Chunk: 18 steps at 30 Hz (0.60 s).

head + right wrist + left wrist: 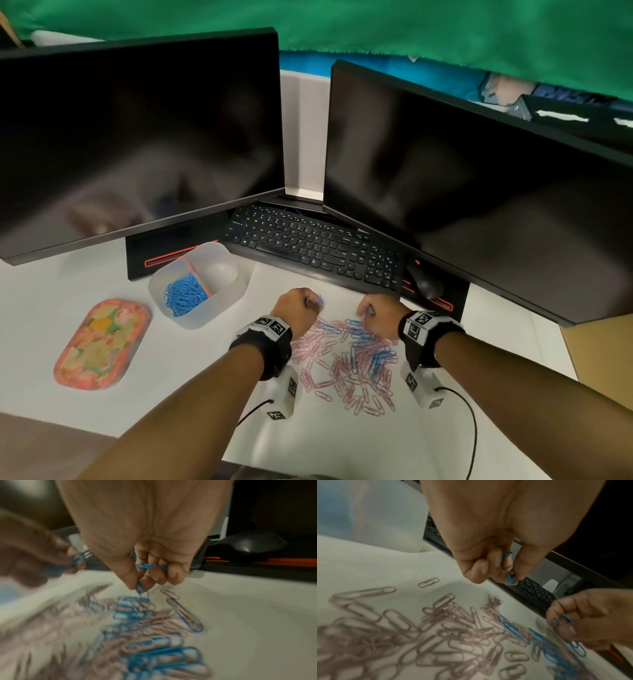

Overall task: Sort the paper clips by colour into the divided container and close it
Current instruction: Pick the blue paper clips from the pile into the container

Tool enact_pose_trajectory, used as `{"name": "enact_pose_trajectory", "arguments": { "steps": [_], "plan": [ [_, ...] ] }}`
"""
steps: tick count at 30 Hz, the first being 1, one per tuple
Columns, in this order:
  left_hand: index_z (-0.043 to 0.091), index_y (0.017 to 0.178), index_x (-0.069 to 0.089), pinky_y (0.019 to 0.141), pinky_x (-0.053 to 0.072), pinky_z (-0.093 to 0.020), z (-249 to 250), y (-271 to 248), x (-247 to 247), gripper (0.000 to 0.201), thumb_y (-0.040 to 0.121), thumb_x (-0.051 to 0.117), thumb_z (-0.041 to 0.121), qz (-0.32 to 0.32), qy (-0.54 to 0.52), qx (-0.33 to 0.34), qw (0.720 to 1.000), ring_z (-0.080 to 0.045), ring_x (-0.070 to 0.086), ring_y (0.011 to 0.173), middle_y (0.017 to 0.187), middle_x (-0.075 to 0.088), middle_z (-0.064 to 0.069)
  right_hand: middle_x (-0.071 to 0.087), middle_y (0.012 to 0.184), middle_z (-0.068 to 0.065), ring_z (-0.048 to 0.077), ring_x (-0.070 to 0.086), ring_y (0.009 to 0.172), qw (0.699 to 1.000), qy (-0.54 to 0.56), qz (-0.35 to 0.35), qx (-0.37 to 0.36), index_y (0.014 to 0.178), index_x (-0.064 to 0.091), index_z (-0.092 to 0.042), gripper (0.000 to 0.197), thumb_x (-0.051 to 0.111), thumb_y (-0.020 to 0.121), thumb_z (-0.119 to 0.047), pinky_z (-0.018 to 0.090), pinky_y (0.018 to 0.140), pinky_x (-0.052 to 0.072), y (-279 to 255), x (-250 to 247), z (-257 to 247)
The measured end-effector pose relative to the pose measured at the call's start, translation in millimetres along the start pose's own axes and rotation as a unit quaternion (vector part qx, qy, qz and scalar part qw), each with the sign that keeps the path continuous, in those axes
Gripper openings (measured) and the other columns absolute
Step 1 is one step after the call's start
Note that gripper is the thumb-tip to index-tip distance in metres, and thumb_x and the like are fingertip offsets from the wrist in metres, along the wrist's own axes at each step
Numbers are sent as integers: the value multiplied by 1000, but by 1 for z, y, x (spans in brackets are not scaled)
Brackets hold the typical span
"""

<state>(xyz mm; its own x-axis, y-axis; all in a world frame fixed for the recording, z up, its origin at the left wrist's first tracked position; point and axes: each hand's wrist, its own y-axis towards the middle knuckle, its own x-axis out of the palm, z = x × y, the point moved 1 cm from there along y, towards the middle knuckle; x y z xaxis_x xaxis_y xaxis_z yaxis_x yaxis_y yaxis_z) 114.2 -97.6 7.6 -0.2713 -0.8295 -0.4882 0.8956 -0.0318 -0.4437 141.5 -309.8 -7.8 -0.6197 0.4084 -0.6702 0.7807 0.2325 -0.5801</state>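
A loose pile of pink and blue paper clips point(346, 359) lies on the white desk in front of me. My left hand point(301, 310) hovers at the pile's far left edge, fingers curled, pinching several blue clips point(510, 579). My right hand point(376, 317) is over the pile's far side and pinches blue clips point(142, 588) between thumb and fingers, with more tucked in the palm. The translucent divided container point(198, 286) stands to the left, its near compartment holding blue clips point(185, 294), its far compartment bare. Its floral lid point(102, 342) lies flat further left.
A black keyboard point(315, 246) and mouse point(423, 281) sit just beyond the hands. Two dark monitors point(137, 137) stand behind on black bases. Cables run from both wrist cameras toward the desk's near edge.
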Motion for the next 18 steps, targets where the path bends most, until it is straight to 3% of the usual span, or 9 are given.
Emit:
{"name": "enact_pose_trajectory", "arguments": {
  "steps": [2, 4, 7, 9, 12, 14, 16, 18],
  "plan": [
    [13, 88, 68, 62, 42, -16, 1, -3, -1, 17, 90, 52, 7, -10, -89, -6, 996, -14, 54, 68, 79, 64, 1, 62, 84, 4, 21, 59, 73, 992, 124, -7, 15, 88, 66, -17, 21, 48, 89, -7, 25, 61, 44, 0, -3, -2],
    [11, 82, 65, 50, 37, -14, 4, -7, -3, 21, 91, 49, 0, -30, -171, -26, 984, -10, 48, 55, 68, 59, 0, 55, 70, 7, 19, 50, 58, 954, 297, -5, 52, 75, 65, -10, 26, 44, 89, -2, 24, 51, 39, -2, -4, -5],
    [12, 75, 62, 49, 37, -21, 4, -8, -5, 28, 90, 45, -5, -51, -236, -60, 968, -12, 49, 49, 58, 56, -2, 51, 70, 12, 22, 47, 55, 868, 484, -21, 106, 64, 55, -5, 28, 38, 86, -4, 30, 57, 42, -6, -3, -9],
    [9, 81, 62, 50, 44, -24, 3, -7, -7, 23, 91, 46, -4, -54, -271, -79, 958, -11, 59, 50, 64, 57, -5, 52, 64, 8, 22, 48, 54, 849, 510, -46, 129, 63, 53, -9, 28, 40, 87, -13, 29, 59, 43, -8, -2, -13],
    [7, 85, 58, 46, 49, -22, 4, -9, -10, 19, 94, 45, -4, -60, -331, -89, 937, -14, 67, 55, 70, 57, -8, 48, 53, 0, 14, 40, 42, 857, 496, -49, 129, 64, 50, -14, 30, 48, 93, -23, 23, 49, 34, -6, -3, -19],
    [6, 84, 58, 44, 49, -21, 4, -11, -11, 19, 93, 45, -4, -57, -346, -92, 932, -17, 66, 55, 70, 55, -9, 42, 47, -5, 10, 31, 36, 896, 431, -15, 108, 67, 50, -14, 28, 53, 93, -24, 19, 43, 24, -2, -1, -19],
    [7, 84, 59, 44, 47, -21, 1, -13, -12, 20, 94, 45, -3, -53, -337, -94, 935, -20, 63, 58, 72, 56, -9, 49, 51, -6, 12, 42, 43, 969, 237, 44, 62, 69, 56, -16, 23, 61, 88, -28, 20, 46, 30, 0, 2, -18],
    [9, 83, 60, 44, 46, -20, -2, -13, -14, 21, 94, 45, -2, -49, -323, -94, 941, -19, 61, 58, 75, 58, -8, 60, 68, -5, 17, 60, 64, 997, 36, 70, 5, 79, 62, -22, 12, 66, 84, -33, 21, 54, 39, -3, 4, -22]
  ]
}}
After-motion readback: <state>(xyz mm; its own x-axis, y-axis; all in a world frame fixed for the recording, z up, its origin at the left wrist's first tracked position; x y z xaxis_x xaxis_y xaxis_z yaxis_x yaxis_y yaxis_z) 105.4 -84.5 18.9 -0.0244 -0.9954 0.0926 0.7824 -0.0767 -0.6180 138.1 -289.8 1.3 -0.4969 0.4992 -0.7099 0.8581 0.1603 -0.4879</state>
